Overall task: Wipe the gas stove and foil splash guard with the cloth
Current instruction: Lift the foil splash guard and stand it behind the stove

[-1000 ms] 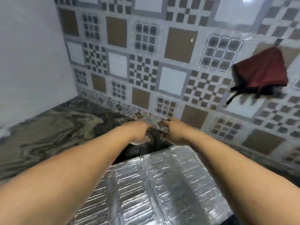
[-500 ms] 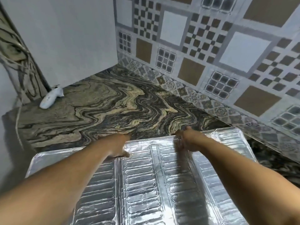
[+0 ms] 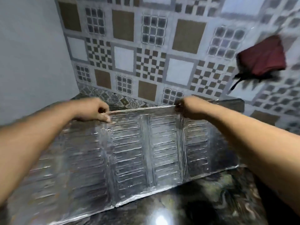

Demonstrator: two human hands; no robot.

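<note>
A ribbed silver foil splash guard (image 3: 133, 153) stands tilted on the marbled counter (image 3: 211, 200), its folded panels spread wide. My left hand (image 3: 94, 111) pinches its top edge near the left fold. My right hand (image 3: 188, 108) grips the same top edge further right. A dark red cloth (image 3: 263, 57) hangs on the tiled wall at the upper right, apart from both hands. No gas stove shows in this view.
Patterned tiles (image 3: 146, 54) cover the back wall right behind the guard. A plain grey wall (image 3: 29, 54) closes the left side. A bright light reflection sits on the counter near the bottom edge.
The guard has come up from lying nearly flat to standing tilted, both hands still on its top edge. The view has swung back up, so the red cloth shows again.
</note>
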